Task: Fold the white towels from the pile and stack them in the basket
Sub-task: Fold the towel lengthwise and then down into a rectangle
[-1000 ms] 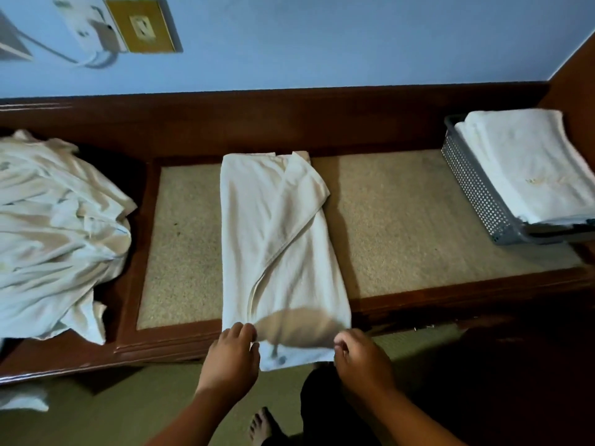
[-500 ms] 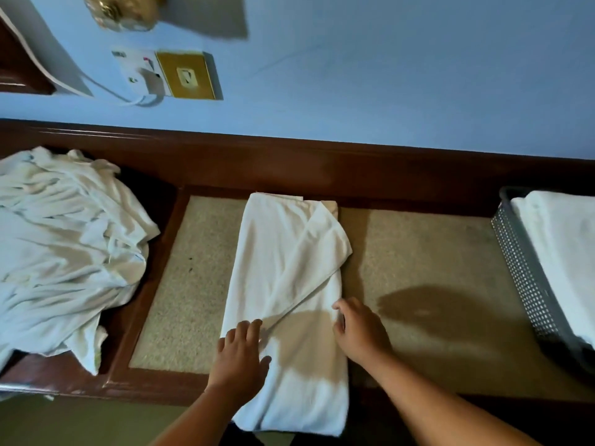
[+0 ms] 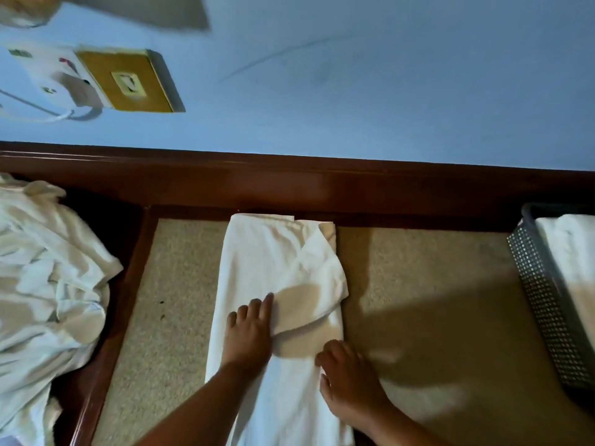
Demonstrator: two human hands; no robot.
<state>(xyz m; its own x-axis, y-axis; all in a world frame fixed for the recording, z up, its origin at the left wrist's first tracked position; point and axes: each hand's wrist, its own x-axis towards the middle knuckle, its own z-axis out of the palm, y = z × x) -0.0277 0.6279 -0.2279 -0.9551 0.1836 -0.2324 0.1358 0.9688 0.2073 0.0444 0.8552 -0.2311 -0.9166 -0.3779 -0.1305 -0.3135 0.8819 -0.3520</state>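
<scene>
We press left hand [image 3: 249, 329] and right hand [image 3: 349, 375] flat on the towel [image 3: 260, 262], moved up from its 6 o'clock hem; next fold pending.

The basket [image 3: 544, 304] was cut off by the right edge, the pile [image 3: 48, 284] by the left. The near end of the towel [image 3: 273, 259] ran past the bottom edge. The wall socket [image 3: 128, 82] was blurred.

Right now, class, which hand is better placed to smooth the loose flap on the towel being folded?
Probably the left hand: its flat fingers touch the flap at its edge. The right hand sits lower, at the right edge of the towel.
</scene>
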